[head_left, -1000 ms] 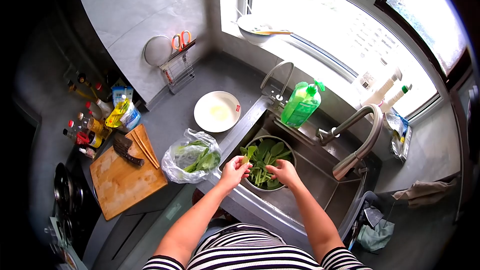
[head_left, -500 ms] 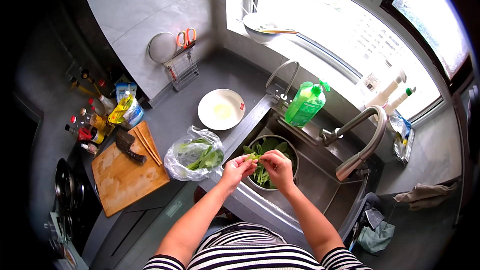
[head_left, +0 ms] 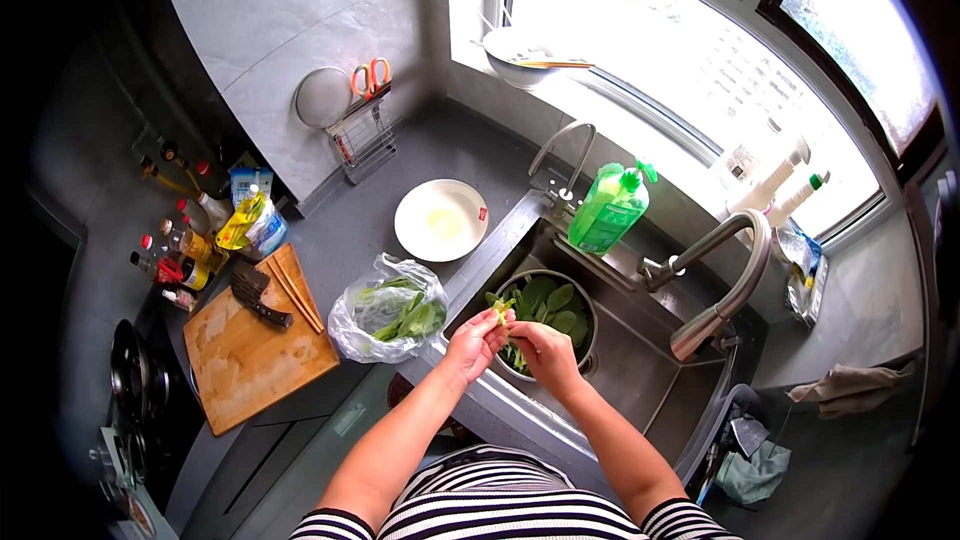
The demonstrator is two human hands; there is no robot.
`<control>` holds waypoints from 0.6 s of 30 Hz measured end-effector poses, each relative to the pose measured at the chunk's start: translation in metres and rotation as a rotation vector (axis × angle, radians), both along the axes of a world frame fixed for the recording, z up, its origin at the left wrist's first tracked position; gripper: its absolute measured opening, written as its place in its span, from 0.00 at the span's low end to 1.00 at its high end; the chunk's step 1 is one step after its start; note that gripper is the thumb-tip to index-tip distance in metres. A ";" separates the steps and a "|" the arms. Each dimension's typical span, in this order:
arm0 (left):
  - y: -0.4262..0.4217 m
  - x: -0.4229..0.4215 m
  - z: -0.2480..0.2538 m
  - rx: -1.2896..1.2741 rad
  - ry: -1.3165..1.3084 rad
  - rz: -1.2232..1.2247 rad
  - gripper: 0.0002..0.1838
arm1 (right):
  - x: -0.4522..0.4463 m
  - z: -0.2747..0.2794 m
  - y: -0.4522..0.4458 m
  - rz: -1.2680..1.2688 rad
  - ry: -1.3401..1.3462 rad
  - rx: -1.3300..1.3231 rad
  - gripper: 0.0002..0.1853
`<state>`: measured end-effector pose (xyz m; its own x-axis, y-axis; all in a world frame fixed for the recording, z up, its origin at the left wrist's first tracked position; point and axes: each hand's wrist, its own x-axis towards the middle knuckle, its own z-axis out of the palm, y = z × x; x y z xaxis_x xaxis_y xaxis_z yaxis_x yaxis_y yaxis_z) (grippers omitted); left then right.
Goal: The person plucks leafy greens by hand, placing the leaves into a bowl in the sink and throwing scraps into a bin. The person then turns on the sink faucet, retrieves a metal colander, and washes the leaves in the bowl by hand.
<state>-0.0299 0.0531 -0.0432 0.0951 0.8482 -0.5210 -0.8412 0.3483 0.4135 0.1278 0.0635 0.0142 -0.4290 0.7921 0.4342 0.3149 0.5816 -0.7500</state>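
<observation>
My left hand [head_left: 476,342] is closed on a small piece of leafy greens [head_left: 502,311], held over the near left rim of a metal pot [head_left: 594,332]. Close beside it, my right hand [head_left: 546,354] has its fingers pinched together at the lower end of the same piece. Inside the pot, which sits in the steel sink [head_left: 640,365], are loose green leaves [head_left: 548,306] with stems, partly hidden by my hands. Left of the sink lies an open clear plastic bag [head_left: 350,315] with more greens [head_left: 415,318] in it.
A white plate [head_left: 440,221] stands behind the bag. Further left are a cutting board [head_left: 250,370] with a cleaver [head_left: 262,300] and chopsticks [head_left: 292,292], and several bottles [head_left: 190,245]. Green soap bottles [head_left: 608,208] and a curved faucet [head_left: 740,270] border the sink.
My right hand rose from the leaves in the pot to meet my left hand, then moved slightly down and toward me. More leaves in the pot now show.
</observation>
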 end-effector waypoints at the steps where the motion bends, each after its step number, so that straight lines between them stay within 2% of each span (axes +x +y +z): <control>1: 0.001 0.000 -0.003 -0.021 -0.007 0.029 0.11 | 0.000 0.003 0.000 -0.004 0.015 -0.011 0.07; 3: 0.003 -0.006 -0.006 -0.072 -0.047 0.098 0.10 | 0.003 0.010 -0.004 -0.014 0.044 -0.037 0.07; 6: -0.003 -0.016 0.003 0.024 -0.008 -0.051 0.10 | 0.011 0.009 0.005 -0.095 -0.020 0.035 0.07; 8: -0.007 -0.010 0.018 0.021 0.054 -0.089 0.11 | 0.022 -0.011 0.015 -0.203 -0.276 0.007 0.09; 10: -0.007 -0.006 0.020 0.055 0.145 -0.139 0.12 | 0.023 -0.013 0.018 -0.288 -0.296 0.139 0.11; 13: -0.008 0.000 0.017 0.131 0.293 -0.187 0.17 | 0.020 -0.005 0.023 -0.201 -0.125 -0.282 0.11; 16: -0.010 0.005 0.027 0.131 0.383 -0.217 0.16 | 0.009 -0.009 0.025 -0.139 0.202 -0.539 0.08; 18: -0.009 0.009 0.033 0.146 0.438 -0.182 0.14 | 0.008 -0.016 0.027 -0.123 0.255 -0.626 0.07</control>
<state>-0.0207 0.0441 -0.0099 0.0466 0.9053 -0.4222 -0.5084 0.3854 0.7701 0.1362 0.0901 -0.0020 -0.2651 0.9631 -0.0458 0.1200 -0.0142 -0.9927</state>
